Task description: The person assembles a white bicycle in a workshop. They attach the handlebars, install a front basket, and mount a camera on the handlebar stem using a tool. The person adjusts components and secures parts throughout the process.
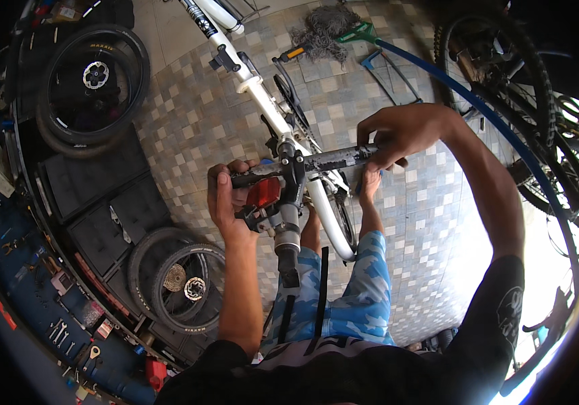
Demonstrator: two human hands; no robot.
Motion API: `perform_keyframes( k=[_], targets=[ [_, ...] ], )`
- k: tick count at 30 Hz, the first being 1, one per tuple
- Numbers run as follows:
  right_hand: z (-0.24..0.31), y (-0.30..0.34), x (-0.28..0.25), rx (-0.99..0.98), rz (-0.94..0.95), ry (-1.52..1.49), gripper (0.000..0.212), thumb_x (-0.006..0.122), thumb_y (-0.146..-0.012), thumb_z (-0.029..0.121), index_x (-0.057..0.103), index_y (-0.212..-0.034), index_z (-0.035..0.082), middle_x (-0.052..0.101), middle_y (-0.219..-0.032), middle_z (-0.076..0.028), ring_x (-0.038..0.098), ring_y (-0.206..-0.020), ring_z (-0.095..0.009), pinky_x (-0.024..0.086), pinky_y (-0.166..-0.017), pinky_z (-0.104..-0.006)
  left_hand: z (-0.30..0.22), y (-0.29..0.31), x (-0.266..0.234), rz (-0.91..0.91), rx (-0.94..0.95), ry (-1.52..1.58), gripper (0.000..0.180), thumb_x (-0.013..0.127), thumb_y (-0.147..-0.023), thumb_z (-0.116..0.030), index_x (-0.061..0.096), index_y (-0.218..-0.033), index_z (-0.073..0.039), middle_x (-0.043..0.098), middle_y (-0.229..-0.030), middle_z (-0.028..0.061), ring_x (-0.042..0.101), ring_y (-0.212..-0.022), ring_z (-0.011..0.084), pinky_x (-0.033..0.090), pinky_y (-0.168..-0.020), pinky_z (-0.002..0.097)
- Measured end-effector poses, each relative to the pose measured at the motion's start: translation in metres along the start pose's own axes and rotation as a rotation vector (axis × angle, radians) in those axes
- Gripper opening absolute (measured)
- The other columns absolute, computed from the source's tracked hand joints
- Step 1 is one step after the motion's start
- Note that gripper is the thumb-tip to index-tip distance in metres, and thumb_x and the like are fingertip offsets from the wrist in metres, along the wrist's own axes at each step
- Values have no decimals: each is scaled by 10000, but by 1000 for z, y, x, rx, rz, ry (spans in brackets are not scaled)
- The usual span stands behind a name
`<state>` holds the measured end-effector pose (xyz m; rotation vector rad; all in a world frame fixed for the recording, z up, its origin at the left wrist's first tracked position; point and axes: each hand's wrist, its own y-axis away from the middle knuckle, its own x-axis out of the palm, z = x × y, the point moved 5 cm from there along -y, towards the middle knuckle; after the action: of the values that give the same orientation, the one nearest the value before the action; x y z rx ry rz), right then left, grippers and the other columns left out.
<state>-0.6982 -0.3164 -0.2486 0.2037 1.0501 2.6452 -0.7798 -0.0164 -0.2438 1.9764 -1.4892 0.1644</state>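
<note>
Where the handlebar ends, it is gripped by the left hand and pinched by the right hand. Beside the stem, a red reflector is seen.

A dark bar, its surface showing pale, mottled patches, is lying crosswise above a white bicycle frame, which is slanting away forward and leftward. A black clamp is gripping the bar near mid-length. Just beside the bar's left half, I am seeing a red reflector sitting tilted
</note>
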Motion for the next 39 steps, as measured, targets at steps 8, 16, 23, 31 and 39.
perform_keyframes(
  k=[8, 16, 23, 31, 39],
  targets=[
    [-84, 5, 100, -963, -1107, -1390, 396, 713, -942, 197, 558, -1268, 36, 697, -1126, -159, 645, -1047, -197, 511, -929, -329, -82, -53, 55, 882, -46, -1587, 234, 703, -839, -27, 568, -1025, 14, 661, -1055, 169, 675, -940, 288, 545, -820, 379],
    [-33, -35, 76, -1389, -1145, -2174, 273, 637, -983, 347, 545, -857, 123, 418, -648, 4, 488, -678, -139, 442, -684, -317, -23, -76, 74, 1436, -690, -1951, 281, 783, -692, -130, 677, -922, -9, 689, -810, 182, 658, -728, 296, 494, -662, 404],
    [-46, -28, 54, -1548, -1040, -2102, 315, 586, -981, 294, 454, -736, 146, 372, -530, 54, 352, -421, -62, 331, -425, -234, -19, -72, 59, 1137, -377, -1519, 241, 767, -792, -112, 706, -994, 3, 687, -795, 171, 615, -681, 216, 501, -682, 372],
    [1, -50, -15, -1303, -742, -1912, 315, 546, -983, 292, 453, -713, 158, 325, -532, 65, 315, -412, -73, 295, -402, -267, -16, -41, 15, 643, -569, -1047, 162, 832, -812, -83, 695, -869, -18, 658, -730, 30, 612, -703, 106, 485, -648, 292],
    [201, -182, -4, -287, -132, -1094, 270, 621, -924, 236, 562, -775, 19, 468, -621, -46, 460, -462, -164, 417, -428, -351, 120, 87, -54, -332, -336, 23, 208, 802, -844, -74, 621, -944, -59, 619, -806, 13, 587, -699, 105, 478, -617, 293]
  ],
)
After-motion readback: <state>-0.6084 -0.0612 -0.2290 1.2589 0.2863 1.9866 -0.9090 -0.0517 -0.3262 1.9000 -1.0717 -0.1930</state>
